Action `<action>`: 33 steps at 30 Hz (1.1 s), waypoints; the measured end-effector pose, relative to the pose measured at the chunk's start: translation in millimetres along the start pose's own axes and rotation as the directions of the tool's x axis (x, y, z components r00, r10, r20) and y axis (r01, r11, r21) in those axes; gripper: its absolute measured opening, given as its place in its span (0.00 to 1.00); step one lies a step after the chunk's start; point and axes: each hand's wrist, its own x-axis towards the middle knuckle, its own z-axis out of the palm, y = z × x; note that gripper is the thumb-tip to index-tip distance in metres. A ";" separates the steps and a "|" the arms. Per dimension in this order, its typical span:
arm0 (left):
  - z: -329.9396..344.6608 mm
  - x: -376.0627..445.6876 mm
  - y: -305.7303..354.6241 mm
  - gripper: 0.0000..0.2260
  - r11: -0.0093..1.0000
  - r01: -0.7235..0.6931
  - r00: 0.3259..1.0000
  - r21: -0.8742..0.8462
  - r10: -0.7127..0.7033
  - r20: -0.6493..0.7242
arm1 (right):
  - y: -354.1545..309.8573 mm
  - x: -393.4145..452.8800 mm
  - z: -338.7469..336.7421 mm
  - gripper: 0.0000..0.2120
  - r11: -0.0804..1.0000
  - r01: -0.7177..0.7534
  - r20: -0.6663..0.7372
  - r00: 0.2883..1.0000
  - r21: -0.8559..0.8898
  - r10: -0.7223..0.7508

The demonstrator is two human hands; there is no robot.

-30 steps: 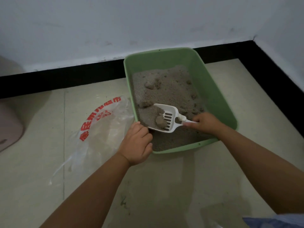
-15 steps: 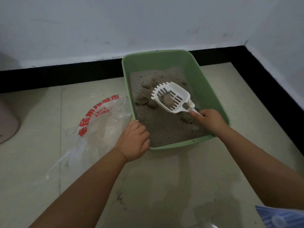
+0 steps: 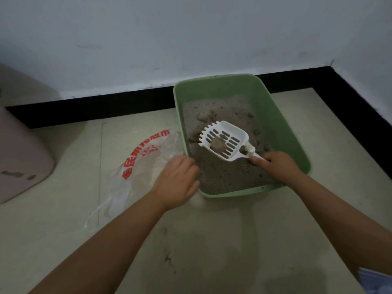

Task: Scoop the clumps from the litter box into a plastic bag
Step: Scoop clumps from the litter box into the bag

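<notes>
A green litter box stands on the floor against the wall, filled with grey litter and several clumps. My right hand grips the handle of a white slotted scoop, held tilted above the litter with one round clump lying in it. A clear plastic bag with red print lies flat on the floor just left of the box. My left hand sits at the box's near left corner, fingers curled down over the bag's edge and blurred; what it holds is hidden.
A pink plastic object stands at the far left. A black baseboard runs along the wall and turns the corner at the right. Striped blue cloth shows at the bottom right. Beige floor tiles spread in front.
The scoop rose out of the litter with a clump; loose litter fell through, leaving one round clump. It has since drifted slightly left. My left hand stayed at the box's corner.
</notes>
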 end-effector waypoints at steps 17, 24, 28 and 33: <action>-70.0 -42.5 -76.1 0.15 0.329 0.943 0.324 -0.056 -0.862 0.390 | -185.6 -30.0 40.4 0.12 0.850 0.367 0.280 0.920 -0.379 -0.273; -73.0 -68.4 -93.1 0.16 0.179 0.983 0.181 -0.044 -0.898 0.402 | -218.8 -55.6 72.1 0.11 0.669 0.492 0.274 0.869 -0.557 -0.412; -80.0 -72.4 -88.5 0.14 0.277 0.961 0.266 -0.013 -0.910 0.317 | -206.9 -55.5 55.5 0.12 0.672 0.446 0.171 0.884 -0.591 -0.436; -75.0 -64.0 -77.7 0.19 0.586 0.808 0.578 0.067 -0.809 0.111 | -169.5 -40.0 6.4 0.12 0.853 0.266 -0.029 0.950 -0.449 -0.312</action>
